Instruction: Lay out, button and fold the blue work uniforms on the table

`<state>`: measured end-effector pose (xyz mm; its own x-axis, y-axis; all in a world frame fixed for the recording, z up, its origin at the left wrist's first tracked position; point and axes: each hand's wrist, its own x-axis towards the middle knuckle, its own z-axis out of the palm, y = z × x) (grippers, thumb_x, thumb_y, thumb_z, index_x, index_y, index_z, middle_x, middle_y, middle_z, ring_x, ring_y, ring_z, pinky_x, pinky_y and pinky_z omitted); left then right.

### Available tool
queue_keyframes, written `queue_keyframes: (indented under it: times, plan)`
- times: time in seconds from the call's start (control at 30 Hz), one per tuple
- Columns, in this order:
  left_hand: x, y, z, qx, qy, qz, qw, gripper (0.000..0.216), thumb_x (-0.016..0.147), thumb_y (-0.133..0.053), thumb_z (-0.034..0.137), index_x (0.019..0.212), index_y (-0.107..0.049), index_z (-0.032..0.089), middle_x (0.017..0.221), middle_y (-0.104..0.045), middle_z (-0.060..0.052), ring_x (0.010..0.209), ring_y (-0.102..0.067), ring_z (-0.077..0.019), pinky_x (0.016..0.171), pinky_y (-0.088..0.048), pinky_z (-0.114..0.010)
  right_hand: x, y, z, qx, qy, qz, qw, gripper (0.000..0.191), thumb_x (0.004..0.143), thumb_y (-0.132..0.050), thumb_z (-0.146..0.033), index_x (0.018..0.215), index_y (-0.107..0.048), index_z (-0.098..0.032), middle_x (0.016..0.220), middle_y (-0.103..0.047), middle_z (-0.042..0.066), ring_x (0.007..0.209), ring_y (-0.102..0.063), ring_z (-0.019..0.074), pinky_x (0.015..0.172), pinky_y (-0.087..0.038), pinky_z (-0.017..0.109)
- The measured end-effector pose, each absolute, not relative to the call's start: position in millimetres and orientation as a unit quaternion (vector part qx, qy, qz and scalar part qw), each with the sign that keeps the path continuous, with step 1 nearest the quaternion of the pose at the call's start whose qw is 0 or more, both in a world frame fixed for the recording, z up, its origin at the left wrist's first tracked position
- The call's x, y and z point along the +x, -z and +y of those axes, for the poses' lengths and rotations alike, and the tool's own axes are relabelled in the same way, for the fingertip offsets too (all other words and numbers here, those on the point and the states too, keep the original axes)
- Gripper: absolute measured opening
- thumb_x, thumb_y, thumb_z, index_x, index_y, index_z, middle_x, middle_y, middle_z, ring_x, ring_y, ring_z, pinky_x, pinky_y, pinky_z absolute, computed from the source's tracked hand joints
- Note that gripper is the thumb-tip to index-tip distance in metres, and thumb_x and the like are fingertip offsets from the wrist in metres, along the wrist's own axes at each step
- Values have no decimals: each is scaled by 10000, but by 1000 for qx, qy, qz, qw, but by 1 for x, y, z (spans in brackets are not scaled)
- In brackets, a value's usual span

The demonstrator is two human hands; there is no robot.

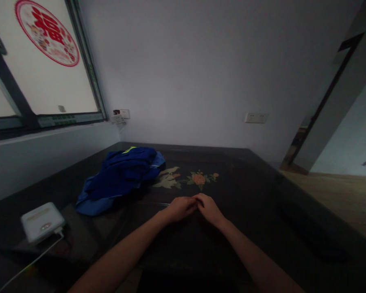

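Observation:
My left hand (pixel 182 208) and my right hand (pixel 210 208) rest together low over the dark tabletop (pixel 238 179), their fingers meeting in the middle. The fingers of both are curled inward and overlap at the tips. Nothing shows between them. Just beyond the hands, a painted flower and bird design (pixel 199 179) decorates the table's surface. To the left of my left hand, and apart from it, lies a crumpled blue garment (pixel 122 175) with a yellow-green strip on top.
A white box-shaped device (pixel 42 221) with a white cable (pixel 30 265) plugged in sits at the near left. A long dark object (pixel 314 232) lies along the right side. Wall sockets (pixel 256 118) are behind the table, and a window (pixel 49 61) is at the left.

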<state>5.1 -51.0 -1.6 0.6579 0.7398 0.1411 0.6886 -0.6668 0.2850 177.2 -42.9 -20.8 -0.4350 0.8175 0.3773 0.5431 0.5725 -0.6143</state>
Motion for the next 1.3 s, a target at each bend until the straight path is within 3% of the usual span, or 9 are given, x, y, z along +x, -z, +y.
queue_keyframes:
  times: [1.3]
  plan:
    - [5, 0, -52, 908, -112, 391, 98, 176, 913, -422, 270, 959, -577, 198, 988, -662, -54, 873, -627, -189, 734, -450, -253, 177, 17, -45, -418, -202, -825, 322, 337, 808, -439, -20, 987, -679, -176, 938, -676, 69, 895, -600, 175, 837, -443, 308]
